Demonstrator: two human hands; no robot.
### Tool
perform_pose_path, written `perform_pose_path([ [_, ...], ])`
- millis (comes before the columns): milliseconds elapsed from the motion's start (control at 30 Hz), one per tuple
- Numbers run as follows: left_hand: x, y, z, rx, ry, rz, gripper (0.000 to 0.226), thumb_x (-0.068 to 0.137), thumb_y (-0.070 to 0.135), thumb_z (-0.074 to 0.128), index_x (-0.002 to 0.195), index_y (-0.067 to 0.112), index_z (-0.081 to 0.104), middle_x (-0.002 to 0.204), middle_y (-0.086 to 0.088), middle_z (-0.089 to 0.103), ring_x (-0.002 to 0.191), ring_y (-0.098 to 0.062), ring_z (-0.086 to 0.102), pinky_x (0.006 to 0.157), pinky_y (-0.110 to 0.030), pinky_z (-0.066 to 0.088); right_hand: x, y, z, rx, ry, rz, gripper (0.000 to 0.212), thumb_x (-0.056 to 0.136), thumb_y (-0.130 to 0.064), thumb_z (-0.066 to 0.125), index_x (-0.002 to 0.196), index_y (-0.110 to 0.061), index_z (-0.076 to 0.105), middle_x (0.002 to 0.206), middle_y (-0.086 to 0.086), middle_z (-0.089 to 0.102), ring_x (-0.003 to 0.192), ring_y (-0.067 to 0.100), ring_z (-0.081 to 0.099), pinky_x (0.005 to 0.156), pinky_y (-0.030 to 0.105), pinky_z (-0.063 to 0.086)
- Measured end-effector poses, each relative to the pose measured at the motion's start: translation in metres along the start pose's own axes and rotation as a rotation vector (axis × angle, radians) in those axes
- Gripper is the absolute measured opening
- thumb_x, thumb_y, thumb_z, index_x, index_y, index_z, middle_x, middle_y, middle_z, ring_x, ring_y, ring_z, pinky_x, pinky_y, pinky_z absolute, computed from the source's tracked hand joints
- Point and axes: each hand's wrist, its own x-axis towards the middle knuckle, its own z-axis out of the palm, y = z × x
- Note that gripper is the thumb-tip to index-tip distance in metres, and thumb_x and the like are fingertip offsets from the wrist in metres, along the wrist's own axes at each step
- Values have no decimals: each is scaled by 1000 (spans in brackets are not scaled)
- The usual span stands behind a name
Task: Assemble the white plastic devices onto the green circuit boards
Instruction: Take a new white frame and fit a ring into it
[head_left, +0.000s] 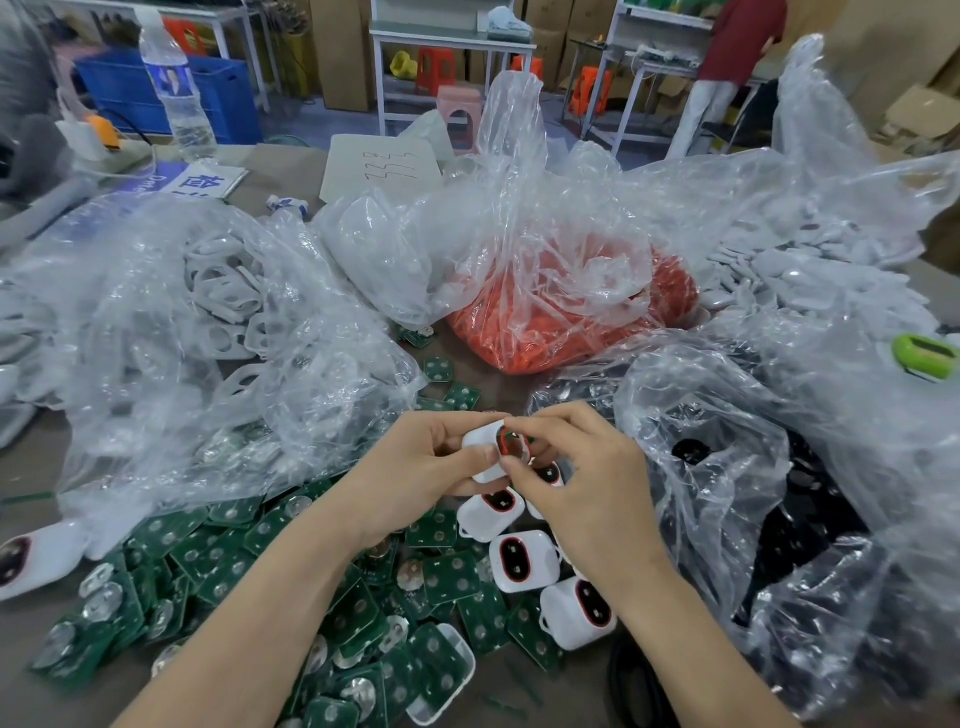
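Observation:
My left hand (415, 467) grips a white plastic device (483, 447) at the middle of the table. My right hand (576, 467) pinches a small part with a red ring and a green edge (511, 444) at the device's open face. Several finished white devices (524, 558) with dark oval windows lie just below my hands. A heap of green circuit boards (218, 577) with round metal contacts spreads across the table's near left.
Clear bags surround the work spot: white shells (218, 291) at left, orange parts (550, 322) behind, white parts (810, 270) at right, black parts (717, 467) near right. A water bottle (176, 88) stands far left. A person (727, 67) stands in the background.

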Motion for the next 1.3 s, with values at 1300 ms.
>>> perform_pose_path([
  [1300,1,-7,-2,56,18,-27,32,98,7,53,129,12,61,109,-9,74,102,-22,70,86,-27,57,1,2,3,61,-27,34,26,76,-5,78,100,-15,75,89,-5,61,79,7,60,72,16,51],
])
